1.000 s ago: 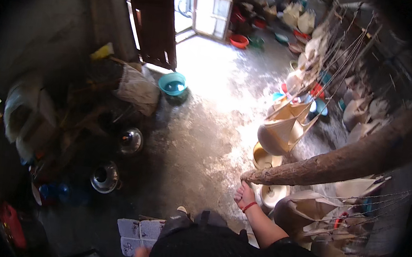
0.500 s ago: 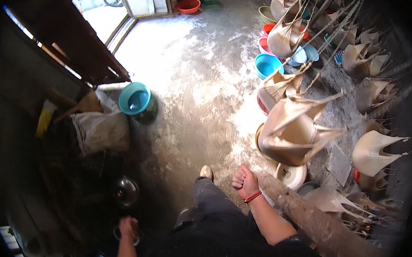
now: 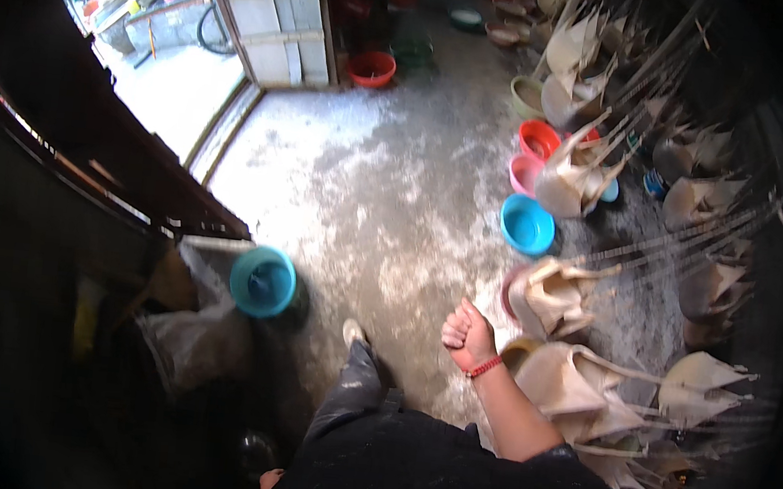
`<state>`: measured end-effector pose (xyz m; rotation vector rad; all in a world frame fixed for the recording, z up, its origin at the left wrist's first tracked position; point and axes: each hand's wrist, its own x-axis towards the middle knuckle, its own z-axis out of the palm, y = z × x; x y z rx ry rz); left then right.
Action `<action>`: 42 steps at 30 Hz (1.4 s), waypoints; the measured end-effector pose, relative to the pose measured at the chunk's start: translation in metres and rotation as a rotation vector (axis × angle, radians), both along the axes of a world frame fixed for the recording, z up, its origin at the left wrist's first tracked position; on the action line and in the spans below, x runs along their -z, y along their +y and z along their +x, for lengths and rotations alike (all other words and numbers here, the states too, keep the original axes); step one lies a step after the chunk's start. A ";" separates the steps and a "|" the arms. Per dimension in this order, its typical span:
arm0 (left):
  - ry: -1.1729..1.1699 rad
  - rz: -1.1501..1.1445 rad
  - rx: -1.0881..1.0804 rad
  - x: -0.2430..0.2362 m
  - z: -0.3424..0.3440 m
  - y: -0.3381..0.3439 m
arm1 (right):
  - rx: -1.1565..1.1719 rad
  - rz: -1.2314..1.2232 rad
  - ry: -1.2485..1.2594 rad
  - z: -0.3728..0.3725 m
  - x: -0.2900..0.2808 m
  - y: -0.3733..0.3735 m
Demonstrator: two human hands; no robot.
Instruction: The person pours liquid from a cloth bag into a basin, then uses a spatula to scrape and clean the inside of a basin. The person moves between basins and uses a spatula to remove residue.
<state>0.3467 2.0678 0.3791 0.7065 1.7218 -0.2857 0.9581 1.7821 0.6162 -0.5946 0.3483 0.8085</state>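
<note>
My right hand, with a red beaded bracelet at the wrist, is curled into a fist in front of my body. Nothing shows in its fingers, and it touches nothing. Nearest to it on the right hangs a pale cloth sling, drawn up at its corners by cords. Another cloth sling hangs just beyond. Only a small part of my left hand shows at the lower edge, beside my dark clothing; its fingers cannot be made out. A dim, shiny round thing lies close to it.
A teal bucket stands at the left by a pale sack. Along the right, more slings hang above a blue basin, a pink basin and a red basin. An open doorway with a panelled door is ahead left.
I have stepped forward and the view has shifted, so bucket, basins and slings sit lower in the picture. My left hand has dropped mostly out of view; my right hand stays in a fist.
</note>
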 end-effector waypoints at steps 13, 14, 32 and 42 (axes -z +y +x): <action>-0.833 0.413 0.332 -0.109 0.717 0.419 | 0.210 -0.045 -0.034 0.313 -0.041 0.191; -0.887 0.375 0.295 -0.116 0.754 0.432 | 0.234 -0.073 0.044 0.340 -0.038 0.208; 0.005 0.067 -0.451 -0.013 0.760 0.463 | -0.670 0.130 -0.185 0.753 -0.095 0.813; -0.083 0.669 -0.295 -0.016 0.977 0.827 | -0.806 0.030 -0.135 0.850 -0.102 1.106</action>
